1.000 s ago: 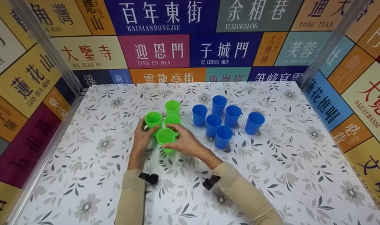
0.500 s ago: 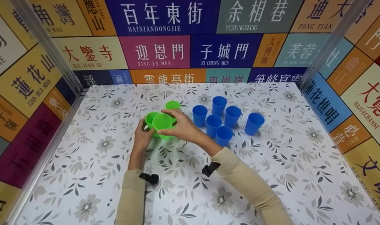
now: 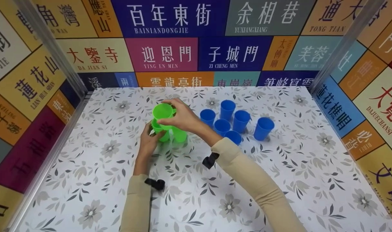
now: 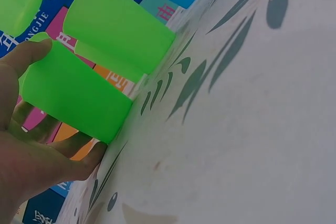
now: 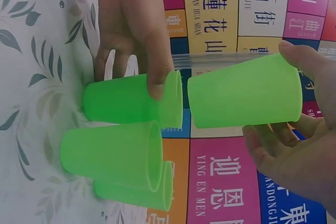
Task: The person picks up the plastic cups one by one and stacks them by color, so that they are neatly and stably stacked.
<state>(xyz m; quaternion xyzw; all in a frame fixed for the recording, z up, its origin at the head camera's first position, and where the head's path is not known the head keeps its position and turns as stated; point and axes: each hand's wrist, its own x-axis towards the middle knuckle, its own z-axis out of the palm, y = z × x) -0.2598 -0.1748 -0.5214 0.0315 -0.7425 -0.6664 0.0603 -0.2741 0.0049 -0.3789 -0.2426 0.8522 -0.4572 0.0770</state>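
My right hand (image 3: pixel 184 118) grips a light green plastic cup (image 3: pixel 162 112) by its side, thumb and fingers round it. In the right wrist view, this raised cup (image 5: pixel 244 93) has its base close above the rim of another green cup (image 5: pixel 123 100). That lower cup stands upright on the table, and my left hand (image 3: pixel 147 143) holds it between thumb and fingers. Beside it stands a third green cup (image 3: pixel 180 135), upright. A fourth green cup (image 5: pixel 152 195) shows partly behind the third in the right wrist view; in the head view my right hand largely hides it.
Several blue cups (image 3: pixel 241 120) stand upright in a group to the right, one blue cup (image 3: pixel 263 129) a little apart. The table (image 3: pixel 196 199) has a white leaf-patterned cover. Printed panels (image 3: pixel 165 54) wall it at the back and both sides.
My right hand has lifted its green cup from the front of the green group, moving it away and left over the cup in my left hand. The left hand stays nearly still.
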